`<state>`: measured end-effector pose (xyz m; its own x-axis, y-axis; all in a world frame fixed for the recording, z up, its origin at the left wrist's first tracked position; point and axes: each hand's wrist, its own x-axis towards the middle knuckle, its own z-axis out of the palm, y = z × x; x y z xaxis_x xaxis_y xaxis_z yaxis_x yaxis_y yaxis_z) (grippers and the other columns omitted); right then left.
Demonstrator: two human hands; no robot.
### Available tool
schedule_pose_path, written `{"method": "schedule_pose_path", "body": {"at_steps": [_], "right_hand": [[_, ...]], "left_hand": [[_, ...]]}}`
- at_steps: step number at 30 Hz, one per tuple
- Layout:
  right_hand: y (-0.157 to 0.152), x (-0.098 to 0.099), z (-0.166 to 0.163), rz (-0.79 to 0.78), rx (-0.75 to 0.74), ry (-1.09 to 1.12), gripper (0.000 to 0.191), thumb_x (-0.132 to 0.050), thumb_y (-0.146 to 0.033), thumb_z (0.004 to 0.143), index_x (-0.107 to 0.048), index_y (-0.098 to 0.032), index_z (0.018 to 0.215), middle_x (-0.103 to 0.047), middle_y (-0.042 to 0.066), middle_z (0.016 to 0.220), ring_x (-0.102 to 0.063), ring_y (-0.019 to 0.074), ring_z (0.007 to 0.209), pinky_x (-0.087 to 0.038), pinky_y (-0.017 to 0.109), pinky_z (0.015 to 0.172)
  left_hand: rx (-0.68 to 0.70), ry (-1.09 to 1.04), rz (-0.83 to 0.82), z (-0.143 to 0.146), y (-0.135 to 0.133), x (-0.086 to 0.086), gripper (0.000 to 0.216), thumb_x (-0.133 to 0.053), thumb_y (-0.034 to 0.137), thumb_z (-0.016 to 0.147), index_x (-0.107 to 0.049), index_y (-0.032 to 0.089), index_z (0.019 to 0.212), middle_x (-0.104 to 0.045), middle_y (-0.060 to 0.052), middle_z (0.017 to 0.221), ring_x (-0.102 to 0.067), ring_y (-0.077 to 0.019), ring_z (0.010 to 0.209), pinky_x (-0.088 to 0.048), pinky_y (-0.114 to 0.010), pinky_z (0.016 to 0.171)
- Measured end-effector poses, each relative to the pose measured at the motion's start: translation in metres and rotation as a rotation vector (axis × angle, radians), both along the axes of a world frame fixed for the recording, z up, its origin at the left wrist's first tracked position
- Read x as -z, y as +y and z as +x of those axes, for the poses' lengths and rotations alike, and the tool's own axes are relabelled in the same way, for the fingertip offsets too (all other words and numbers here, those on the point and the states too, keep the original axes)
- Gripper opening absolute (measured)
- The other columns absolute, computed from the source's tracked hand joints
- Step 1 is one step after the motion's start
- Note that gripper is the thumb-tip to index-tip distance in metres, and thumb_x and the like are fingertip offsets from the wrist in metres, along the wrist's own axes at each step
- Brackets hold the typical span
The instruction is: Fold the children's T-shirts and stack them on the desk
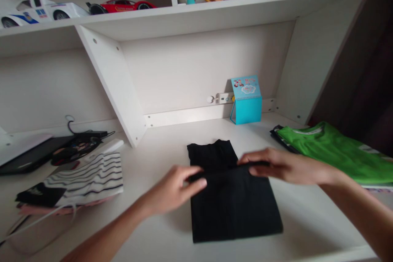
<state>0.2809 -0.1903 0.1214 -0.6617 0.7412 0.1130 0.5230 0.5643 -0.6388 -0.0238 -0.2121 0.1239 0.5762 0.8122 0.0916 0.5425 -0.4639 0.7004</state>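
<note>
A black garment, partly folded over itself, lies on the white desk in front of me. Its narrower far part sticks out beyond the fold, toward the back panel. My left hand pinches the left end of the folded edge between thumb and fingers. At the right end of that same edge, my right hand grips the cloth, thumb below and fingers above. Both hands are slightly blurred. Whether the garment is a shirt or trousers I cannot tell.
Folded green shirts are stacked at the right. On the left lies a pile with a striped garment, beside a black laptop and cables. A blue desk calendar stands at the back near a socket. Toys fill the shelf above.
</note>
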Motion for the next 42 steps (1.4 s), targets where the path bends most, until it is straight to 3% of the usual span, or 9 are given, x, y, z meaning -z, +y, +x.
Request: {"method": "schedule_pose_path", "body": {"at_steps": [3,7,14,19,24,27,32,37,42], "right_hand": [[0.083,-0.004,-0.027,-0.110,0.135,0.102,0.023,-0.056,-0.037,0.076,-0.062,-0.016,0.086,-0.062,0.003,0.079,-0.057,0.0146,0.073,-0.046,0.024,0.065],[0.151,0.042,-0.047,-0.205,0.372,0.056,0.019,-0.060,-0.022,0.068,-0.061,-0.009,0.083,-0.056,0.001,0.061,-0.051,0.0102,0.051,-0.042,0.020,0.045],[0.176,0.065,-0.043,-0.097,0.446,-0.015,0.024,-0.054,-0.018,0.072,-0.063,-0.012,0.093,-0.060,0.002,0.067,-0.054,0.0101,0.056,-0.041,0.018,0.048],[0.180,0.075,-0.040,-0.016,0.563,-0.175,0.009,-0.063,-0.014,0.065,-0.063,-0.012,0.073,-0.062,0.006,0.074,-0.057,0.0154,0.075,-0.042,0.021,0.061],[0.173,0.083,-0.042,-0.069,0.634,-0.245,0.017,-0.065,-0.023,0.072,-0.060,-0.011,0.083,-0.060,0.000,0.067,-0.056,0.0104,0.060,-0.045,0.024,0.057],[0.169,0.073,-0.041,-0.083,0.642,-0.211,0.015,-0.069,-0.021,0.064,-0.061,-0.010,0.070,-0.055,-0.001,0.050,-0.053,0.0109,0.047,-0.041,0.022,0.047],[0.151,0.007,-0.021,0.135,0.665,-0.032,0.017,-0.063,-0.024,0.069,-0.063,-0.013,0.081,-0.064,0.003,0.072,-0.059,0.0148,0.069,-0.044,0.023,0.061],[0.075,-0.054,-0.017,0.692,0.564,0.357,0.017,-0.058,-0.025,0.073,-0.057,-0.018,0.088,-0.061,0.003,0.091,-0.057,0.0177,0.088,-0.044,0.030,0.077],[-0.017,-0.032,-0.047,0.640,0.188,0.114,0.018,-0.051,-0.015,0.079,-0.054,-0.019,0.097,-0.060,0.005,0.091,-0.057,0.0158,0.084,-0.045,0.027,0.071]], "left_hand": [[-0.113,-0.180,-0.074,0.006,0.085,0.012,0.026,-0.056,0.036,0.078,-0.062,0.012,0.087,-0.063,-0.002,0.079,-0.056,-0.0129,0.069,-0.042,-0.020,0.061],[-0.289,-0.176,-0.290,0.006,0.155,0.053,0.015,-0.063,0.024,0.068,-0.058,0.011,0.073,-0.054,0.002,0.056,-0.048,-0.0085,0.050,-0.035,-0.019,0.048],[-0.247,-0.115,-0.253,-0.004,0.176,0.055,0.019,-0.059,0.032,0.070,-0.060,0.014,0.077,-0.060,0.001,0.068,-0.055,-0.0105,0.060,-0.041,-0.022,0.057],[-0.393,0.048,-0.119,-0.003,0.194,0.070,0.016,-0.067,0.026,0.060,-0.056,0.015,0.058,-0.055,0.002,0.057,-0.055,-0.0160,0.065,-0.039,-0.024,0.059],[-0.451,0.079,-0.112,0.004,0.197,0.081,0.016,-0.069,0.018,0.055,-0.060,0.015,0.069,-0.058,0.001,0.063,-0.057,-0.0170,0.068,-0.040,-0.024,0.060],[-0.422,0.070,-0.155,0.008,0.193,0.069,0.020,-0.068,0.012,0.055,-0.063,0.012,0.074,-0.062,-0.002,0.067,-0.058,-0.0179,0.068,-0.042,-0.025,0.059],[-0.233,-0.101,-0.042,0.011,0.173,-0.003,0.020,-0.063,0.015,0.063,-0.065,0.013,0.082,-0.063,-0.001,0.074,-0.059,-0.0151,0.073,-0.044,-0.025,0.068],[-0.165,-0.247,0.370,0.005,0.133,-0.069,0.021,-0.060,0.027,0.069,-0.059,0.015,0.087,-0.060,-0.001,0.081,-0.056,-0.0137,0.075,-0.043,-0.027,0.072],[-0.103,-0.035,0.405,-0.018,0.116,-0.037,0.036,-0.053,0.017,0.074,-0.052,0.021,0.110,-0.062,-0.003,0.101,-0.056,-0.0173,0.096,-0.042,-0.032,0.085]]}}
